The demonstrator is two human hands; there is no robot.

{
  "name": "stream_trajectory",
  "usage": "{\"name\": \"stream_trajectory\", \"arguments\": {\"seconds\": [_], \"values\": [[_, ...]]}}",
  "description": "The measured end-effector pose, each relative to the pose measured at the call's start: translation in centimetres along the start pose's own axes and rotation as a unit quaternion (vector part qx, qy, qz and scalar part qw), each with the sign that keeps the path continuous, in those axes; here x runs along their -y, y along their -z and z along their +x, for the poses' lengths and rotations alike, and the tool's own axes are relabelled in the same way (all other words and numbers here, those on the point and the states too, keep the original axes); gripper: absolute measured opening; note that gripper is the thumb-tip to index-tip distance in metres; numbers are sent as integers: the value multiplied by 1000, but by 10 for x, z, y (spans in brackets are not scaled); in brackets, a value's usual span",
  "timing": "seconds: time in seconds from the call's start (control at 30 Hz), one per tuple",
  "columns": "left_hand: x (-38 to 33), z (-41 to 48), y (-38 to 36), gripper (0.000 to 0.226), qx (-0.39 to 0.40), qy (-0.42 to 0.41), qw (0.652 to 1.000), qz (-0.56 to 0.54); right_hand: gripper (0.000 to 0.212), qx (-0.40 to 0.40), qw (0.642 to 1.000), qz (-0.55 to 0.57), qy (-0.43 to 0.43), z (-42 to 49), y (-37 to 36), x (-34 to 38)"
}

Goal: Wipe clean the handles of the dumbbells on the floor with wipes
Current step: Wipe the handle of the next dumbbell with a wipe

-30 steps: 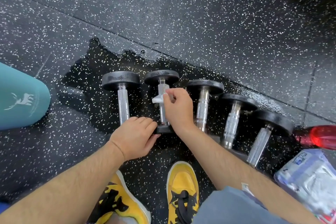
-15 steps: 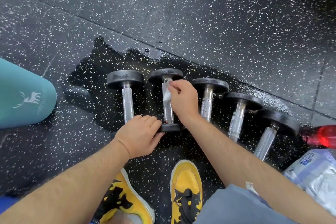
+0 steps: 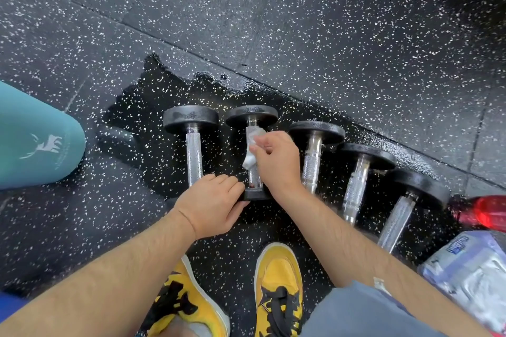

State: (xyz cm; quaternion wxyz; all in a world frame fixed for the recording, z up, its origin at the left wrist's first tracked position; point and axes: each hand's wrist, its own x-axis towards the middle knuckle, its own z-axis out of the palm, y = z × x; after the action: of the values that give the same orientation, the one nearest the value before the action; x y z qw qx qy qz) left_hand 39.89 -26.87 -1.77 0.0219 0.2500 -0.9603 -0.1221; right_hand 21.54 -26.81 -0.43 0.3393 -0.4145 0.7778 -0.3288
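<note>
- The dumbbell I'm working on (image 3: pixel 253 150) lies second from the left in a row of five, just left of frame centre, its chrome handle (image 3: pixel 254 175) running up and down the frame.
- My right hand (image 3: pixel 276 160) has its fingers pinched on a crumpled white wipe (image 3: pixel 251 157), pressed against the handle's upper half.
- My left hand (image 3: pixel 212 204) cups the near end plate (image 3: pixel 256 194), fingers curled narrowly over its left edge; I judge it is steadying the weight.
- Handling: the dumbbell looks heavy and rigid and could roll, so the end plate is the place to brace it. The knurling should grip the soft, limp wipe and may snag it.
- The wet floor (image 3: pixel 153 117) beneath looks slippery.
- Hidden: my hands cover the near plates of the first two dumbbells, my right forearm crosses the third, and the wipes pack (image 3: pixel 471 276) at lower right is cut off.
</note>
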Motion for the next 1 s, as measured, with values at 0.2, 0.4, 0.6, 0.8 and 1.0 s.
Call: {"name": "stream_trajectory", "arguments": {"seconds": [0.2,0.4,0.6,0.8,1.0], "values": [[-2,1,0,31,2,1,1000,-7,12,15,998,-29,47,23,-1,1],[-1,1,-1,33,2,2,1000,8,13,54,984,-125,118,17,-5,-10],[-2,0,-1,34,-3,1,1000,6,13,22,970,-178,164,24,-13,-7],[-2,3,0,34,-11,3,1000,12,17,27,935,-258,243,22,-11,-2],[-4,2,0,34,-15,-1,1000,8,24,33,934,-276,225,10,-20,-2]]}}
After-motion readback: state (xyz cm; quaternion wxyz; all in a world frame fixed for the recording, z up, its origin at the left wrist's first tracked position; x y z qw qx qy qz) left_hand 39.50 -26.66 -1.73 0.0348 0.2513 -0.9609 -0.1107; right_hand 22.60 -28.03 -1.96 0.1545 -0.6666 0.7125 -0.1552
